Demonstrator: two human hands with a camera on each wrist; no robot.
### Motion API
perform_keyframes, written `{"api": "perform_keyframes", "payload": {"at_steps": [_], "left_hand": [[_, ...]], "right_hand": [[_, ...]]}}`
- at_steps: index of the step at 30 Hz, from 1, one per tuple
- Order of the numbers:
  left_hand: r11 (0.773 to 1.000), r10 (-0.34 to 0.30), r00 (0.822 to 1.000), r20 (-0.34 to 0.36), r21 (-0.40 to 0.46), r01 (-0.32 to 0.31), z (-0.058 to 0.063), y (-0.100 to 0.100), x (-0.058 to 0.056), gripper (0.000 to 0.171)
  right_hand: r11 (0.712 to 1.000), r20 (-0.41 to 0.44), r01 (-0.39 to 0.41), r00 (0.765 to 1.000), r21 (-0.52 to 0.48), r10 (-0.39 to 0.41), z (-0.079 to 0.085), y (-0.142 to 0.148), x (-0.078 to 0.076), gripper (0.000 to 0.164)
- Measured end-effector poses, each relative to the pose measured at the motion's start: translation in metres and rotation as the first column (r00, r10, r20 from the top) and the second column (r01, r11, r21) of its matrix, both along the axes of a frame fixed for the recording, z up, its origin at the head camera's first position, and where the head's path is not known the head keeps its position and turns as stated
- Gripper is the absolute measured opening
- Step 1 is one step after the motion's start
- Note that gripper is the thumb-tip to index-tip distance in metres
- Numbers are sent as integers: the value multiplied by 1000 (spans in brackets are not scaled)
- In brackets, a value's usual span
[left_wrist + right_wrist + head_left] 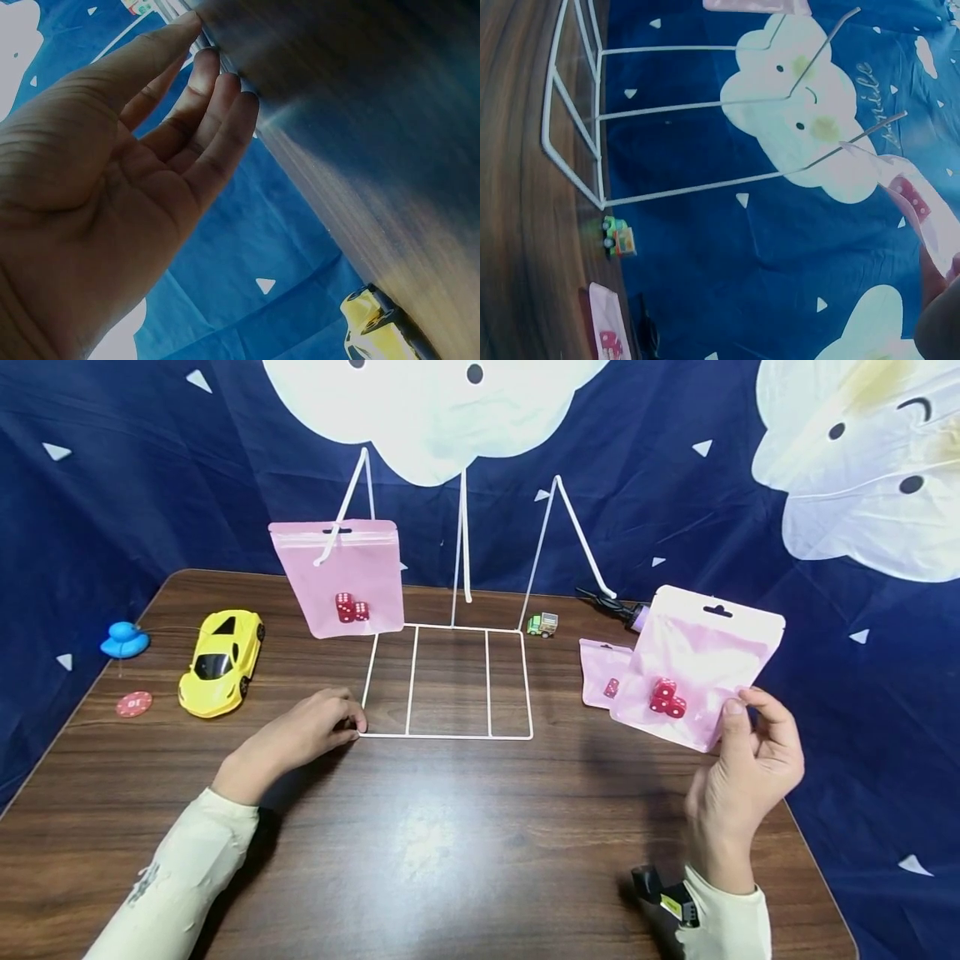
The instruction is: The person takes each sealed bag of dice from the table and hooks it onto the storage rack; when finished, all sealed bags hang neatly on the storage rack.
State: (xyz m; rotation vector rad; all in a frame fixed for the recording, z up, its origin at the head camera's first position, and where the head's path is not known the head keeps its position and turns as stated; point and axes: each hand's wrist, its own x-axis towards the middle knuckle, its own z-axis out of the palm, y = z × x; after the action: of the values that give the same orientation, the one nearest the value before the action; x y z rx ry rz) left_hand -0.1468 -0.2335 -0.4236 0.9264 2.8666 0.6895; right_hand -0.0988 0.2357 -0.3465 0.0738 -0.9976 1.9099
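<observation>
A white wire display rack [446,737] stands on the table, its three prongs rising at the back. My left hand [311,731] pinches the front left corner of its base; in the left wrist view, the thumb and fingertips of the left hand [150,142] meet at the white wire. The right hand [750,768] pinches the lower right edge of a pink zip bag [712,652] with red dice inside, raised at the right. In the right wrist view that pink bag [911,195] is close to the rack's nearest prong [855,140]. Another pink bag [345,560] with red dice hangs from the left prong.
A smaller pink bag [596,668] with a red die lies partly behind the raised one. Nearby are a small toy truck [542,625] and a dark object with a purple part [639,617]. At left sit a yellow toy car [221,664], blue duck [125,641] and red chip [134,704].
</observation>
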Motion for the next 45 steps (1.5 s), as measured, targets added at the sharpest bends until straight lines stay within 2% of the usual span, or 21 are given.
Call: {"api": "perform_keyframes", "payload": {"at_steps": [14,23,37,45], "left_hand": [[1000,7,1000,2,10,-7,1,-1,0,16],[1000,8,1000,2,1,-8,1,-1,2,16],[1000,14,1000,12,2,-14,4,0,1,15],[1000,20,1000,22,-12,-20,2,1,3,14]], "right_hand": [[998,-46,-54,998,-31,53,13,-21,0,20],[997,-37,-76,996,-10,75,13,-35,-1,22],[991,-53,-133,990,-2,133,15,-55,-3,15],[979,-24,-193,981,61,195,18,-73,-4,10]]}}
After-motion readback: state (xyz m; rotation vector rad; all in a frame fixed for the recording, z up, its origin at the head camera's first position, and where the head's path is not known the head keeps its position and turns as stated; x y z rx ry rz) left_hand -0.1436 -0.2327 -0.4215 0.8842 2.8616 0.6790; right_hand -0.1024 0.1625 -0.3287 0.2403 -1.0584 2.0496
